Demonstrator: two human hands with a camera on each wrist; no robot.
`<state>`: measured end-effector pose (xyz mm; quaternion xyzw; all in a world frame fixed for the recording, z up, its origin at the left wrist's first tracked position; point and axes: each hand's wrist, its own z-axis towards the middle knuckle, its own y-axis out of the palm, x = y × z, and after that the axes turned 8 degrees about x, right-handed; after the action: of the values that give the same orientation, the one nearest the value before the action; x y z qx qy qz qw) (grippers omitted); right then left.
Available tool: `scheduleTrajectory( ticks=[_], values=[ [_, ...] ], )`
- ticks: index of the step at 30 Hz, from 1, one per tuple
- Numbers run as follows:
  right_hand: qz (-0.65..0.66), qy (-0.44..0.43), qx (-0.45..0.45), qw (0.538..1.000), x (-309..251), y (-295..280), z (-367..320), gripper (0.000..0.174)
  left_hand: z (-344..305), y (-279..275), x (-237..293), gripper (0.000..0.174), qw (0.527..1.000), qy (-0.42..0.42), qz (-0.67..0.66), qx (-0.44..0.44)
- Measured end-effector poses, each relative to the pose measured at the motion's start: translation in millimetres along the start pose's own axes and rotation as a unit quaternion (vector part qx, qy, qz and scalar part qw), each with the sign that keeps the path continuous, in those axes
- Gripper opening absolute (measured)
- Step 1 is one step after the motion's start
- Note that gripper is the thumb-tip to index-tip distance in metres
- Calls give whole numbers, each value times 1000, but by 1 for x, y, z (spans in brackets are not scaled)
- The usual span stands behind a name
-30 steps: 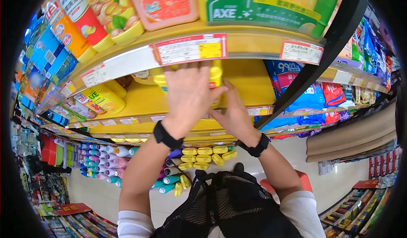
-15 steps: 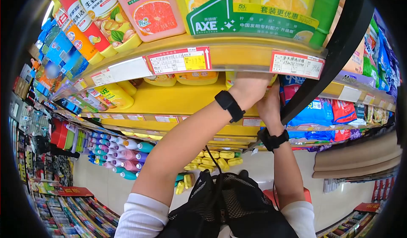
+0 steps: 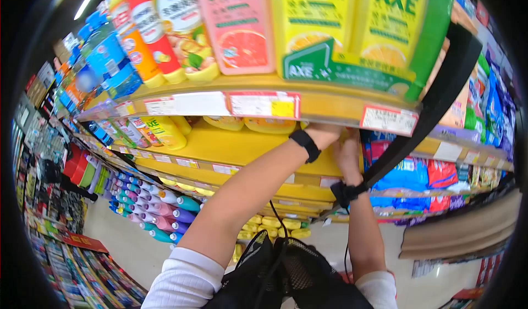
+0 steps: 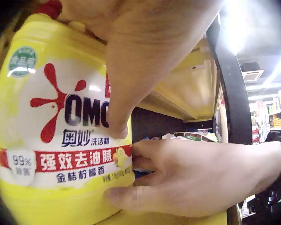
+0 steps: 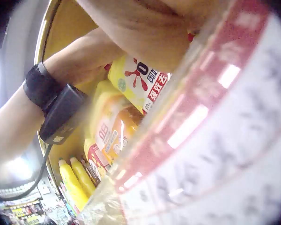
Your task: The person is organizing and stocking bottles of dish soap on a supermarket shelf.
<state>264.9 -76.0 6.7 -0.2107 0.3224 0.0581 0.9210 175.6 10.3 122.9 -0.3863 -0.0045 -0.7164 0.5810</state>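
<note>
Yellow plastic bottle, red top and red-lettered label: stands on the yellow lower shelf, under the front edge of the upper shelf and near the black post at the right end. Left hand: holds the bottle by its upper part; thumb laid down the front, covering the right end of the large lettering; other fingers mostly hidden at the top. Right hand: reaches in from the post side, lower down; one digit lies against the lower front of the bottle, others at its right edge. Cannot tell whether these grip or only touch. In the head view both hands are partly hidden by the upper shelf. Right wrist view: orange-labelled bottle stands just beside the held one, with slim yellow bottles farther along the row. Upper shelf carries a pink bottle and a green cardboard sign in front of yellow bottles. Black band on the left wrist, another on the right; white sleeves. Blue packs lie beyond the post. More yellow bottles sit low, below the shelving.
</note>
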Motion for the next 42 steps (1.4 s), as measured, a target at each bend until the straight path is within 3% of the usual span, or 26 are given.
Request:
scheduleTrajectory(
  ticks=[3, 5, 7, 10, 13, 15, 18, 21, 28, 42],
  values=[
    [-50, -32, 29, 998, 5, -1, -18, 64, -12, -9, -5, 33, 994, 90, 60, -3],
    [-106, 48, -29, 993, 10, -10, -32, 56, -31, -26, -8, 40, 967, 153, 182, -86],
    [-93, 67, -40, 993, -17, -30, -26, 34, -57, -56, 10, 43, 959, 185, 212, -33],
    [-106, 111, -125, 980, -43, -41, -14, 21, -97, -87, -9, 48, 954, 127, 271, -7],
    [-164, 65, -193, 965, -52, -35, -11, 29, -136, -118, -46, 45, 964, 12, 267, 9],
    [-203, 19, -195, 959, -42, -24, -16, 32, -153, -139, -62, 43, 960, -61, 274, 23],
    [-234, 9, -186, 954, -42, -13, -14, 33, -176, -161, -77, 36, 950, -84, 295, 65],
    [-221, 22, -187, 957, -45, -14, -15, 33, -193, -170, -79, 33, 931, 19, 354, 83],
    [-213, 27, -168, 962, -48, -19, -19, 32, -201, -159, -86, 30, 928, 4, 344, 143],
    [-185, 10, -126, 975, -46, -19, -23, 31, -201, -160, -88, 29, 923, 17, 355, 149]
  ],
)
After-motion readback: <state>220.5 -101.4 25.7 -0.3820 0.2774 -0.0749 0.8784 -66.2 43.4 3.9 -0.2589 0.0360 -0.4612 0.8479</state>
